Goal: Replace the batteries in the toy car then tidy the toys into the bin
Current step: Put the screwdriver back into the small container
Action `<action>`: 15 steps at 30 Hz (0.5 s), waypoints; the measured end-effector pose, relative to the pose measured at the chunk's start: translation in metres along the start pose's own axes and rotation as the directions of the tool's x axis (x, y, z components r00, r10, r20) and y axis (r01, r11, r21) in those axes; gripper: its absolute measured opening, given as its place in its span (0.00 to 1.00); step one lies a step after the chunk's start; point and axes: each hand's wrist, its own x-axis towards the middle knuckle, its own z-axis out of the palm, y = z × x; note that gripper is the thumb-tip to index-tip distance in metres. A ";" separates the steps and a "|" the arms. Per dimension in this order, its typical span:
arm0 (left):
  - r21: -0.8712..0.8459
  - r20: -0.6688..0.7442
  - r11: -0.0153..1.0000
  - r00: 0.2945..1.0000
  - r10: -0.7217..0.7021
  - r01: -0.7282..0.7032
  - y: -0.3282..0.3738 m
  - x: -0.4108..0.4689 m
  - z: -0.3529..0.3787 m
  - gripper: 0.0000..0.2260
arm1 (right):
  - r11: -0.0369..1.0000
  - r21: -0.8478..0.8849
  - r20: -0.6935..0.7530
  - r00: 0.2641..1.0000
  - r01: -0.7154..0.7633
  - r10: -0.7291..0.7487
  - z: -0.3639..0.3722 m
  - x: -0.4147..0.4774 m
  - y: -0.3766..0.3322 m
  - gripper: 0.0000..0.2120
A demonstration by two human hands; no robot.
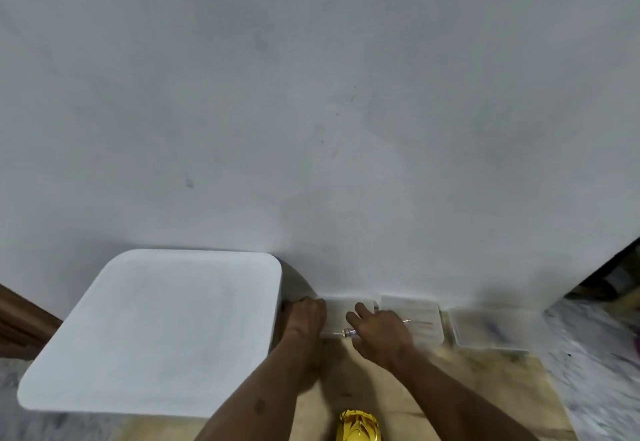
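Toy car point(358, 426), shiny gold, sits at the near edge of the wooden tabletop point(450, 388), between both forearms. Further on, the right hand point(381, 331) hovers palm-down with fingers spread over a screwdriver point(349, 332), gripping nothing. The left hand point(304, 312) rests beside the big white bin point(156, 333), fingers curled; whether it clamps anything I cannot tell. Three clear plastic boxes point(491, 326) line the pale wall point(311, 111) just behind the hands, the nearest partly hidden by them
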 end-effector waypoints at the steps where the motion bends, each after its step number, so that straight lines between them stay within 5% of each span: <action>1: -0.005 0.003 1.000 1.000 0.001 -0.001 0.000 0.000 0.000 0.16 | 1.000 0.004 -0.019 1.000 0.003 -0.003 0.000 0.001 0.000 0.18; 9: 0.140 0.002 0.989 0.999 0.042 -0.042 0.002 -0.005 0.001 0.18 | 0.997 0.066 -0.001 0.999 -0.050 0.050 0.000 -0.005 -0.001 0.23; 12: 0.095 -0.010 0.995 0.999 0.044 -0.043 0.000 -0.006 -0.002 0.17 | 0.990 0.066 0.024 0.992 -0.126 0.125 0.005 -0.005 0.000 0.32; 15: 0.030 0.004 0.999 1.000 0.021 -0.021 -0.007 -0.009 -0.016 0.15 | 0.986 0.110 0.051 0.991 -0.126 0.121 -0.004 -0.005 0.001 0.27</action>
